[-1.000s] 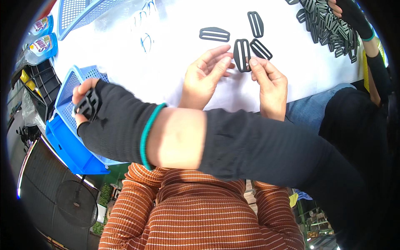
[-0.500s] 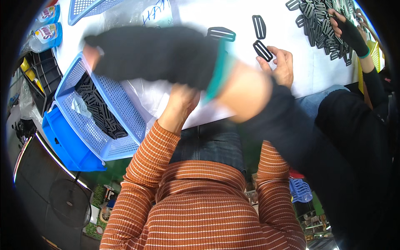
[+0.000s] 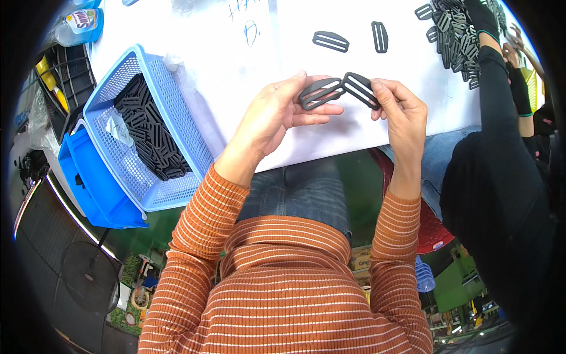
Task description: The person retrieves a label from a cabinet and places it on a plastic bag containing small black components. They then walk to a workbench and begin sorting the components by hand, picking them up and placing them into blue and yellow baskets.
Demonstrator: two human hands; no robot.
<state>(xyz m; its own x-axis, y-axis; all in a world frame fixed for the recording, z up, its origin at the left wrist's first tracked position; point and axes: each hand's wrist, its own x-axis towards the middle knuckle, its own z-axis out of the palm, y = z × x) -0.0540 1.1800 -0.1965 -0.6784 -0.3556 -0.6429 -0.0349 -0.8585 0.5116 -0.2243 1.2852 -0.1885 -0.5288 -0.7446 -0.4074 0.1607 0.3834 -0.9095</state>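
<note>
Between thumb and fingers, my left hand (image 3: pixel 272 110) holds a black slotted strap buckle (image 3: pixel 319 95) over the near edge of the table. My right hand (image 3: pixel 403 108) pinches a second black buckle (image 3: pixel 358 89) by its lower right end. The two buckles touch or overlap at their inner ends, tilted in opposite ways. Beyond my hands, a loose buckle (image 3: pixel 331 41) lies slanted on the white tabletop (image 3: pixel 295 133), and another buckle (image 3: pixel 380 37) lies upright to its right.
At the left stands a light blue mesh basket (image 3: pixel 187 127) holding many black buckles, beside a darker blue tray (image 3: pixel 97 189). A pile of buckles (image 3: pixel 457 38) lies at the far right, near a co-worker's black-sleeved arm (image 3: pixel 495 82). Blue bottles (image 3: pixel 82 26) stand at the far left.
The co-worker's arm that crossed in front of me has withdrawn to the right. My left hand is now in plain view with a buckle, and my right hand has raised its buckle off the table.
</note>
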